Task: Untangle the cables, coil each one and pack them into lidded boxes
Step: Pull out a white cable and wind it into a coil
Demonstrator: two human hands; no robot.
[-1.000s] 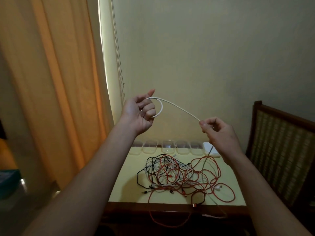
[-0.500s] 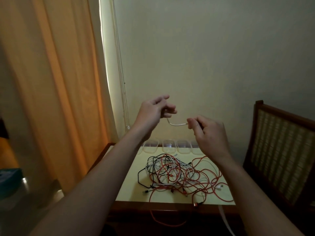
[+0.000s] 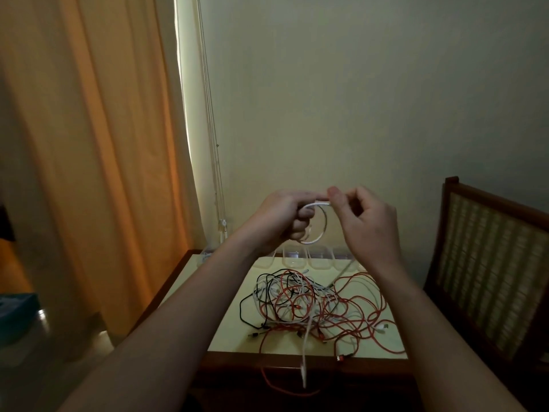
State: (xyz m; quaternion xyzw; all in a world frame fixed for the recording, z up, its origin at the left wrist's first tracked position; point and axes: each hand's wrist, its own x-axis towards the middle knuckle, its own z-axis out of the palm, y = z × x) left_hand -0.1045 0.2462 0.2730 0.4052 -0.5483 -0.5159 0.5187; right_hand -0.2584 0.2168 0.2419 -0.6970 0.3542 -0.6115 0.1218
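Observation:
I hold a white cable [image 3: 315, 239] up in the air above the table, wound into a small loop. My left hand [image 3: 282, 217] grips the loop with curled fingers. My right hand [image 3: 364, 217] pinches the top of the same loop between thumb and forefinger. A free end of the white cable hangs down in front of the table edge. Below lies a tangle of red, white and black cables [image 3: 315, 304] on the pale yellow table [image 3: 228, 331]. Several clear plastic boxes [image 3: 319, 258] stand in a row along the table's far edge.
A wooden chair with a woven back [image 3: 487, 263] stands right of the table. An orange curtain [image 3: 89, 159] hangs at the left, with blind cords beside it. One red cable droops over the table's front edge. A teal object sits at the far left.
My hands have come together and dropped a little. The white cable, stretched between them a second ago, is now wound into a small loop held by both hands.

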